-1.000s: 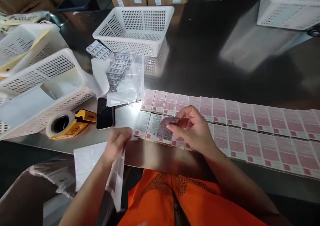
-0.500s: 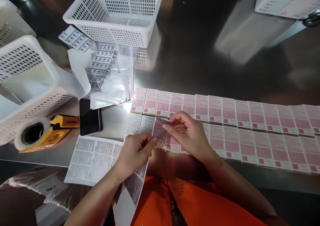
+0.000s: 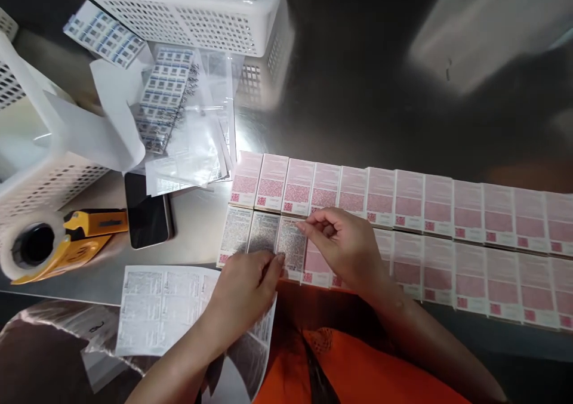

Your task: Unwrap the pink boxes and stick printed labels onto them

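label print (image 3: 292, 244) too small to read, basket (image 3: 188, 10) cropped

- Dark, polished steel table (image 3: 358, 93), reflecting pale overhead light in broad blurred patches.
- White perforated basket (image 3: 179, 10) at the table's far edge.
- Second white basket (image 3: 40, 177) left of it.
- Yellow tape dispenser (image 3: 58, 243) nearer, below that basket.

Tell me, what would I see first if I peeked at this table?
First you would see the two long rows of pink boxes running across the shiny metal table to the right. In the middle, the right hand and left hand press a grey printed label onto a box in the near row. On the left lies a yellow tape dispenser beside a dark phone.
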`<action>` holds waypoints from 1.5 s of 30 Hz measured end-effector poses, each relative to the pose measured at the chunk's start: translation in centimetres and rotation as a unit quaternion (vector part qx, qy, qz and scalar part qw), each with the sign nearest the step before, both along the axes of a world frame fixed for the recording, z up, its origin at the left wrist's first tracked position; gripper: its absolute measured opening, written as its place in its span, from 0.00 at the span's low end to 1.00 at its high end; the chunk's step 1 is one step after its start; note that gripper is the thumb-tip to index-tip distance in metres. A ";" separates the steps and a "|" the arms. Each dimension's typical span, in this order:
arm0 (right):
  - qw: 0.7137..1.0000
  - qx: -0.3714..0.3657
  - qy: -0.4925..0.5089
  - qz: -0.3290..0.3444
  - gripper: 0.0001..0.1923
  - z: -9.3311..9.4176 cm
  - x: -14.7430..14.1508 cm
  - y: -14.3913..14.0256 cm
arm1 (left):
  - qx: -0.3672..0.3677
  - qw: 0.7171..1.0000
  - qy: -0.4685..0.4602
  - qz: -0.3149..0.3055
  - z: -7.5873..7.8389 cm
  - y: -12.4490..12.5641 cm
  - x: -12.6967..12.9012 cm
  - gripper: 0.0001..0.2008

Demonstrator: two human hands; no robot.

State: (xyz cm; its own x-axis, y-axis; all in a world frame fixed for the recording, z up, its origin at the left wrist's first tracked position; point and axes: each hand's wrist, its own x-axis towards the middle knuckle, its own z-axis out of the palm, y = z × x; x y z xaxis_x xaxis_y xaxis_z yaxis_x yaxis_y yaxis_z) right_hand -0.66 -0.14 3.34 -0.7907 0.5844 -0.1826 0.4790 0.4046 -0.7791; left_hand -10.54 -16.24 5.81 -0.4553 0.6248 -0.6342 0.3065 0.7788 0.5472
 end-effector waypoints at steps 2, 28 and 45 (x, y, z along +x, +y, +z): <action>1.000 0.010 0.001 -0.006 0.08 -0.2 0.0 -0.2 | 0.001 1.000 -0.003 0.003 0.0 0.0 -0.1 0.23; 0.992 0.125 0.003 -0.002 0.10 -0.5 0.0 -0.8 | -0.020 0.999 -0.040 0.000 0.1 0.4 -1.1 0.23; 0.993 0.105 0.010 -0.055 0.10 -0.8 0.1 -0.7 | -0.026 0.999 -0.038 0.001 -0.2 0.5 -1.1 0.24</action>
